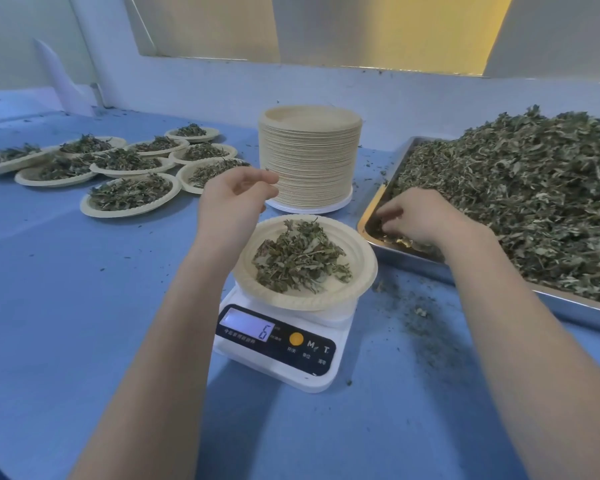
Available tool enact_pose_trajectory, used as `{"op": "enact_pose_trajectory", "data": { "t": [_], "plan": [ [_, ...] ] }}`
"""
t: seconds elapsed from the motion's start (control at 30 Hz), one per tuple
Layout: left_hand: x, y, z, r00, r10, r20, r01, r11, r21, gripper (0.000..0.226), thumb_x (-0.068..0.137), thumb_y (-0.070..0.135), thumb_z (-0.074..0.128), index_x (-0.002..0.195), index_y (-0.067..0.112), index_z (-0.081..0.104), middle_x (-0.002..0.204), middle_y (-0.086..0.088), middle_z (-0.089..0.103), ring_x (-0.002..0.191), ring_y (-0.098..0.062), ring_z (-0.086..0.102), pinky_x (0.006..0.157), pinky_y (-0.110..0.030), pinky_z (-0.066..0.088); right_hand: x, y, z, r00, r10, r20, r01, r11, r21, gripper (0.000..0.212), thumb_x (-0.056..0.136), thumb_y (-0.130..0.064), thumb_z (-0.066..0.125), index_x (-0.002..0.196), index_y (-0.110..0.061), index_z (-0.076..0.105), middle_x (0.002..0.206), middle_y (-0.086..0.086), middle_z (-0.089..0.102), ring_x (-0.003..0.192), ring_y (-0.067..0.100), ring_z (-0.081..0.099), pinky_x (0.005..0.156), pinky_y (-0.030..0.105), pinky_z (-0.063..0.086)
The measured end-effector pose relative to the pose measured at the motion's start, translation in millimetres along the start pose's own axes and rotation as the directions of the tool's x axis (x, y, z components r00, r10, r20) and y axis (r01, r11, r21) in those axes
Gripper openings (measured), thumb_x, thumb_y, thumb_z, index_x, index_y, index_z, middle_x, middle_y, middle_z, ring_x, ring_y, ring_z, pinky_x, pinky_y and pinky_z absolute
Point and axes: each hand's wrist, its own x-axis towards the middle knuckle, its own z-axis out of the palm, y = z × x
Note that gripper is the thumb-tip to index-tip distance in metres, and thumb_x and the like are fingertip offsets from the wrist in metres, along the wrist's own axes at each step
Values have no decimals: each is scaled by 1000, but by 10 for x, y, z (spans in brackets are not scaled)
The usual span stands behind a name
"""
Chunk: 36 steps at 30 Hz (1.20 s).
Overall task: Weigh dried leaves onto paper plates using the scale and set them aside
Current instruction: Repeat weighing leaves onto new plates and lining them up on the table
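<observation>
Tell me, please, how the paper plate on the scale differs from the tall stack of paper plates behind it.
The plate on the scale is a single plate holding a small heap of dried leaves; the stack of plates is many plates nested together, and its top one is empty. The single plate sits on the white scale, while the stack stands on the blue table. Both are the same pale beige, round plate.

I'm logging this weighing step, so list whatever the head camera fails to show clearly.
- Right hand: fingertips buried in the leaves in the metal tray, so whether they pinch any is hidden.
- Left hand: whether it holds leaf bits is too small to tell.
- Scale: the display shows 6; its unit and button labels are too small.
- Tray: its right end is cut off by the frame edge.
</observation>
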Motion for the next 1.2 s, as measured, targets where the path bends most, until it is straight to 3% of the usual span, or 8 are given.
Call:
{"op": "enact_pose_trajectory", "data": {
  "t": [0.23, 0.37, 0.53, 0.73, 0.87, 0.97, 1.1, 1.2],
  "plan": [
    [65, -55, 12, 1000, -22, -12, 22, 999, 33, 16, 84, 11, 61, 82, 25, 69, 75, 14, 65, 68, -2, 56, 60, -16, 41, 299, 73, 113, 991, 75, 107, -58, 987, -150, 48, 76, -30, 77, 116, -6, 63, 108, 12, 66, 98, 28, 61, 88, 37, 51],
    [73, -91, 40, 999, -35, 4, 35, 998, 46, 17, 84, 10, 61, 81, 24, 69, 76, 13, 66, 64, 3, 56, 56, -12, 40, 341, 70, 177, 988, 100, 121, -75, 978, -195, 34, 84, -30, 63, 110, -8, 62, 105, 14, 63, 86, 27, 58, 72, 32, 49],
    [75, -111, 44, 999, -42, -7, 43, 998, 48, 13, 83, 11, 62, 84, 21, 70, 81, 7, 66, 66, -4, 55, 58, -15, 40, 303, 74, 216, 995, 88, 39, -80, 982, -170, 18, 85, -19, 61, 72, -6, 59, 70, 10, 54, 65, 25, 50, 56, 27, 39],
    [59, -94, 35, 999, -45, -4, 45, 998, 53, 13, 84, 12, 62, 84, 22, 70, 84, 3, 66, 66, -5, 56, 61, -17, 41, 314, 174, 208, 986, 143, 81, -137, 988, -78, 61, 82, -34, 63, 138, -19, 42, 137, 16, 32, 113, 38, 48, 91, 40, 47],
    [53, -82, 31, 999, -43, -6, 44, 998, 51, 14, 84, 12, 61, 84, 23, 70, 84, 2, 66, 65, -4, 55, 60, -16, 41, 300, 162, 232, 996, 67, 64, -58, 990, -128, 38, 84, -31, 62, 111, -5, 68, 112, 17, 67, 103, 31, 61, 84, 36, 50],
    [45, -81, 33, 999, -48, -5, 48, 998, 45, 14, 83, 12, 62, 84, 23, 70, 84, 3, 66, 66, -5, 56, 62, -18, 41, 244, 176, 228, 999, 35, -3, -35, 999, -31, 27, 81, -24, 72, 98, -3, 73, 105, 14, 71, 97, 26, 65, 82, 31, 53],
    [20, -86, 41, 999, -48, 1, 48, 998, 41, 13, 83, 14, 63, 83, 25, 70, 87, 1, 67, 68, -7, 56, 66, -22, 42, 79, 154, 122, 993, 25, -118, 15, 945, 326, 5, 78, -14, 77, 83, -13, 76, 71, -2, 72, 50, 1, 62, 49, 9, 43],
    [-7, -78, 49, 999, -38, 10, 37, 998, 42, 13, 83, 13, 63, 82, 24, 70, 90, -3, 67, 67, -8, 55, 65, -21, 42, -65, -1, -16, 984, -32, -175, 117, 854, 507, 9, 76, -15, 79, 84, -16, 75, 72, -2, 72, 52, 2, 65, 50, 7, 47]
  ]
}}
